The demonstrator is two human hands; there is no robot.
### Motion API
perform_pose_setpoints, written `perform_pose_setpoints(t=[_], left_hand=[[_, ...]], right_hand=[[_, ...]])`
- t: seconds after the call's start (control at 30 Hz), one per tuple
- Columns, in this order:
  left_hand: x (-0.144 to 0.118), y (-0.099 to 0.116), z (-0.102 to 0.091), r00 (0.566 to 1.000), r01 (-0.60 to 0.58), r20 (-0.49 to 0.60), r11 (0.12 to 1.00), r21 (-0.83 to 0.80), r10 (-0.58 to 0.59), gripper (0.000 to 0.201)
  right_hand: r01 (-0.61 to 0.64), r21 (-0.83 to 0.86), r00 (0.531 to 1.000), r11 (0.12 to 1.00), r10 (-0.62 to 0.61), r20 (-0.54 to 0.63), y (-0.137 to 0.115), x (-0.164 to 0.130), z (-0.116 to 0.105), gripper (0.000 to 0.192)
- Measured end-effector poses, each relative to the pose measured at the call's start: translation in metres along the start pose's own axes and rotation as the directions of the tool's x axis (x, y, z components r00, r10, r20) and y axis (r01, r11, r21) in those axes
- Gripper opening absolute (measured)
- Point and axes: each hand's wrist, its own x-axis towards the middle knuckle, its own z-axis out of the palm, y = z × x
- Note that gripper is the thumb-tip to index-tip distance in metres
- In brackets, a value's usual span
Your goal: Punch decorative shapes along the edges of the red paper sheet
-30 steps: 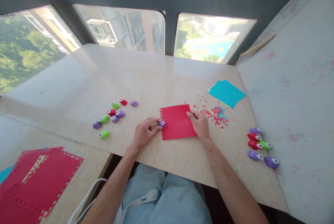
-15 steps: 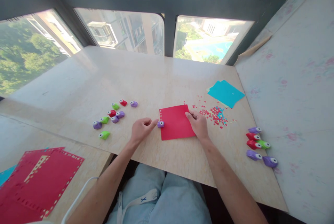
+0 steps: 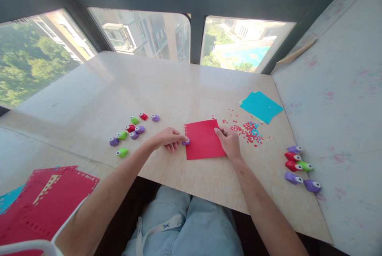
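Observation:
A red sheet of paper (image 3: 205, 140) lies in front of me, with a short row of small punched holes at the top of its left edge. My left hand (image 3: 171, 138) is closed on a small purple craft punch (image 3: 186, 141), which sits on that left edge below the holes. The thumb rests on top of the punch and partly hides it. At the sheet's right side, my right hand (image 3: 229, 140) pinches the paper between thumb and fingers.
Red and blue confetti (image 3: 249, 131) is scattered right of the sheet, below blue paper (image 3: 261, 106). Several coloured punches stand at left (image 3: 122, 153) and right (image 3: 312, 186). Punched red sheets (image 3: 68, 196) lie at lower left. Windows and a papered wall bound the table (image 3: 149, 85).
My left hand has turned over and its thumb has come down onto the purple punch. My right hand keeps its grip on the paper. The view has shifted slightly.

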Motion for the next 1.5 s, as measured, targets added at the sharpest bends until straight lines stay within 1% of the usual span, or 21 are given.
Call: perform_pose_setpoints(t=[0.2,0.4,0.57,0.87,1.1,1.27,1.4,1.5], left_hand=[[-0.001,0.003,0.003,0.999,0.024,0.026,0.992,-0.126,-0.021,0.050],[-0.002,-0.001,0.011,0.999,0.016,-0.025,0.969,-0.248,-0.023,0.046],[-0.003,-0.002,0.014,0.998,-0.009,-0.064,0.943,-0.332,-0.013,0.049],[-0.006,-0.003,0.022,0.990,-0.057,-0.143,0.933,-0.355,0.007,0.045],[0.001,-0.013,0.020,0.992,-0.075,-0.126,0.926,-0.369,0.030,0.048],[0.001,-0.013,0.017,0.991,-0.103,-0.118,0.919,-0.381,0.062,0.045],[-0.001,-0.013,0.021,0.974,-0.170,-0.201,0.919,-0.357,0.102,0.046],[-0.003,-0.019,0.029,0.938,-0.280,-0.290,0.905,-0.321,0.188,0.046]], right_hand=[[0.019,-0.010,1.000,1.000,-0.019,-0.003,-0.001,0.000,-0.001,0.032],[0.002,-0.017,1.000,1.000,-0.002,-0.014,-0.001,-0.001,-0.001,0.034],[0.005,-0.018,1.000,1.000,-0.005,-0.015,0.000,-0.002,-0.001,0.034],[0.013,-0.013,1.000,1.000,-0.013,-0.009,0.000,-0.003,-0.001,0.033],[0.002,0.009,1.000,1.000,-0.002,-0.005,0.000,-0.003,-0.002,0.035],[0.016,0.015,1.000,1.000,-0.016,-0.006,0.001,-0.002,-0.001,0.035],[0.030,0.020,0.999,0.999,-0.029,-0.029,0.000,-0.002,-0.001,0.033],[0.019,0.045,0.998,0.999,-0.016,-0.058,0.000,-0.001,-0.003,0.032]])
